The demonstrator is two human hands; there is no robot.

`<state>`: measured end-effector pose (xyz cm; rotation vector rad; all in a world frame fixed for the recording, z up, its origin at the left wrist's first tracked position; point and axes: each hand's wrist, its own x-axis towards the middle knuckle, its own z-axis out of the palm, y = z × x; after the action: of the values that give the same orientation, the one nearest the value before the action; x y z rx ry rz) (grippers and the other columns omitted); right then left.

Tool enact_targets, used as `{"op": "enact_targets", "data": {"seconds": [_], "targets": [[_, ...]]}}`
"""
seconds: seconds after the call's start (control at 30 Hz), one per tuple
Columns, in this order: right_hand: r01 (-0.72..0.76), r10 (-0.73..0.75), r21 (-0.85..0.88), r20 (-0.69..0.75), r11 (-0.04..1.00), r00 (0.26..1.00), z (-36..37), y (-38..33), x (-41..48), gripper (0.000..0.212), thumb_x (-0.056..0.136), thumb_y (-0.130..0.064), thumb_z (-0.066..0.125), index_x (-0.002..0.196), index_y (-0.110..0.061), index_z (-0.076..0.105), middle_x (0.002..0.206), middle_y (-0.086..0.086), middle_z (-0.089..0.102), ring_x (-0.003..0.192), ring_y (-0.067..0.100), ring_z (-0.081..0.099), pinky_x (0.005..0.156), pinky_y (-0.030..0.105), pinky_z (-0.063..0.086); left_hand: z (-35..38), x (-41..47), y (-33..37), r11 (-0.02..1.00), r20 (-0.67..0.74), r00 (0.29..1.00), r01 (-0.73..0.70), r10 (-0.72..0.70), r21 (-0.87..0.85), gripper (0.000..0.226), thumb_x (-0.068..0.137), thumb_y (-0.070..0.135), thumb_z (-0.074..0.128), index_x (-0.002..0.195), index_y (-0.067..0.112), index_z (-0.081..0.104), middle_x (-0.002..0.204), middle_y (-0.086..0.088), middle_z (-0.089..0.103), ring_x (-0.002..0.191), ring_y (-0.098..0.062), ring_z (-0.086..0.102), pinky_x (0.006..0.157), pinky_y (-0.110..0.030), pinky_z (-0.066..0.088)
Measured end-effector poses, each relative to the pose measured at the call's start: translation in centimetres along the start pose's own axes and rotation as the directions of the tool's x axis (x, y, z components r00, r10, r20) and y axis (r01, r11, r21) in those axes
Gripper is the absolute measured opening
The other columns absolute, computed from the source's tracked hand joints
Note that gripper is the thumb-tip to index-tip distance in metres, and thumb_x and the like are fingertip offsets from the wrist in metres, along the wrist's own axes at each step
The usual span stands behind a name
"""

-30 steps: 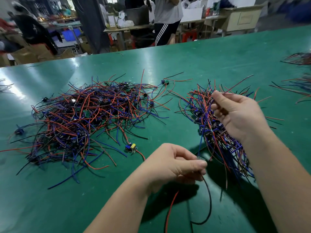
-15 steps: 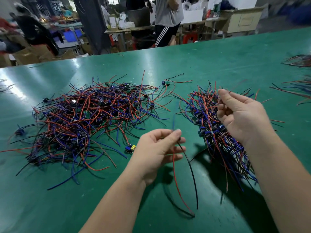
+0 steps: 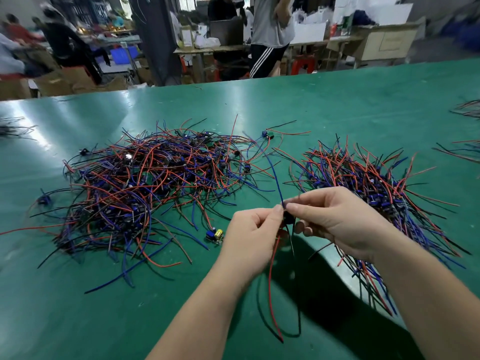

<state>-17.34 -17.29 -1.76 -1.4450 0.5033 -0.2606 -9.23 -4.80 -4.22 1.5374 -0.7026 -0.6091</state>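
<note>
I see both hands meeting just above the green matted worktop, near its front edge. My left hand pinches the small dark wired module between thumb and forefinger, with the other fingers curled in. My right hand pinches the same module from the opposite side, thumb and forefinger closed on its upper end and the remaining fingers curled beneath. The module is lifted off the worktop, in the gap between the two heaps.

A thin blue wire rises from it and leans up and to the left. A thin red wire and a thin black wire hang down from it towards me; I cannot tell whether their ends touch the surface.

To the left lies the large tangled heap of red, blue and black wired modules. To the right, partly under my right forearm, lies the smaller heap of the same wired modules. Just beside my left hand, a loose little circuit board with a yellow part and a blue part rests on the worktop.
</note>
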Motion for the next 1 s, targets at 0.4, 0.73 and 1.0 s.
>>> {"op": "enact_targets", "data": {"seconds": [0.4,0.73,1.0], "targets": [[0.039,-0.061,-0.104,-0.22,0.994,0.974,-2.1,-10.5,10.4,0.011,0.089,-0.005,0.061,0.085,0.004,0.056,0.074,0.017,0.062,0.044,0.006,0.057,0.046,0.011,0.048,-4.3,1.1,-0.4,0.849,-0.387,0.915,0.111,0.115,0.517,0.013,0.087,0.029,0.057,0.098,0.033,0.063,0.097,0.011,0.064,0.091,-0.004,0.057,0.079,-0.02,0.044],[-0.175,0.105,-0.401,-0.189,0.899,0.976,-1.1,-10.4,15.4,0.073,0.086,-0.026,0.068,0.144,-0.007,0.027,0.151,0.022,0.027,0.113,0.038,0.056,0.086,0.038,0.053,-4.8,0.4,-1.4,0.421,-0.371,0.916,0.401,-0.156,0.814,0.056,0.081,0.056,0.06,0.12,0.02,0.041,0.119,-0.005,0.041,0.114,-0.027,0.044,0.09,-0.035,0.041],[0.064,-0.072,-0.39,-0.005,0.919,0.997,1.7,-4.5,5.4,0.011,0.088,-0.006,0.061,0.098,-0.006,0.067,0.095,0.017,0.07,0.07,0.015,0.065,0.06,0.019,0.053,-4.8,0.5,-0.5,0.657,-0.319,0.947,0.211,0.047,0.724,0.042,0.082,0.022,0.066,0.119,0.021,0.045,0.101,0.0,0.061,0.095,-0.022,0.058,0.08,-0.032,0.045]]}}
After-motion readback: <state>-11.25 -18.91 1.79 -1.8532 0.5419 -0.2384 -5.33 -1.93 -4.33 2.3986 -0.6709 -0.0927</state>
